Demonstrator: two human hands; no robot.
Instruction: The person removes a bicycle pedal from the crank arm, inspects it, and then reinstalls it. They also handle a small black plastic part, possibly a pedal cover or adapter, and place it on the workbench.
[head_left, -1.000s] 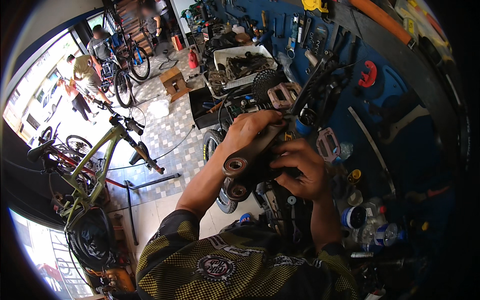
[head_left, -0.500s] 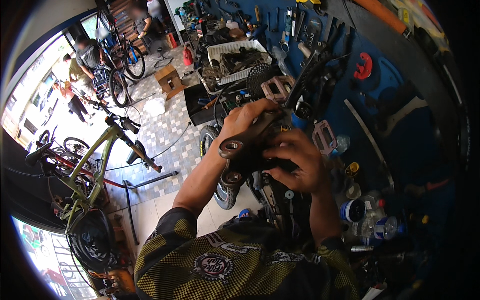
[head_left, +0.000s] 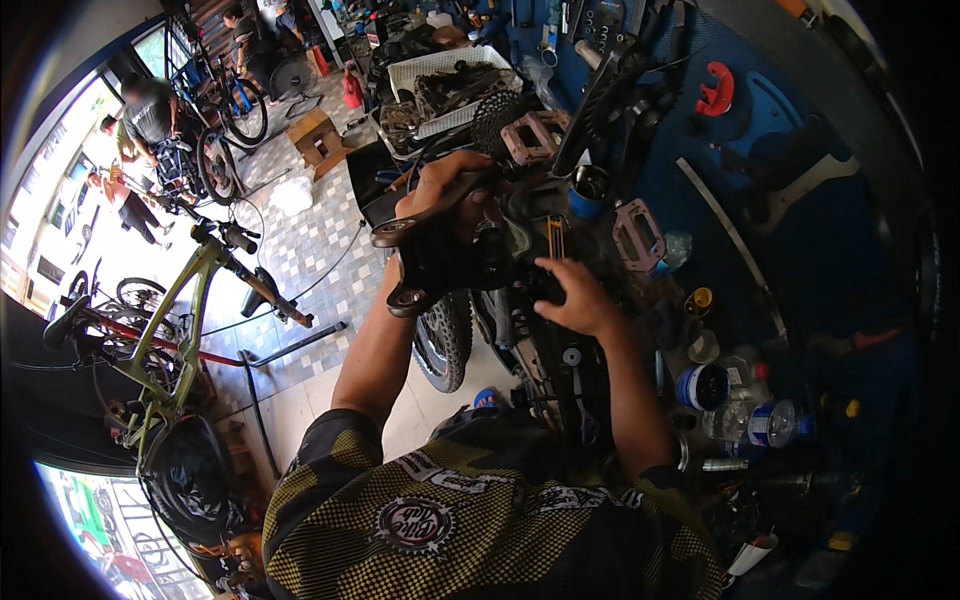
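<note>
My left hand (head_left: pixel 447 186) is closed around a black bicycle frame link (head_left: pixel 440 262), held up over the bench edge. Two round bearing seats show at the link's left end, and my fingers wrap over its far side. To the right of the link, my right hand (head_left: pixel 582 297) hovers above the crowded bench with thumb and forefinger apart. Nothing shows clearly between those fingers; the area under them is dark. Just beyond that hand lies a small yellow-orange part (head_left: pixel 556 238). A pinkish flat pedal (head_left: pixel 638 236) rests to its right, and another pedal (head_left: pixel 533 138) lies farther off.
The blue bench carries a white basket of parts (head_left: pixel 455 68), a cassette (head_left: pixel 498 118), crank arms, a blue-lidded jar (head_left: pixel 703 387) and clear bottles. A green bike frame (head_left: pixel 185 320) stands at left on a stand. A cardboard box (head_left: pixel 318 143) and several people are farther back.
My right hand has come away from the link and moved lower over the bench, its fingers spreading. The link, in my left hand, has shifted left and tilted.
</note>
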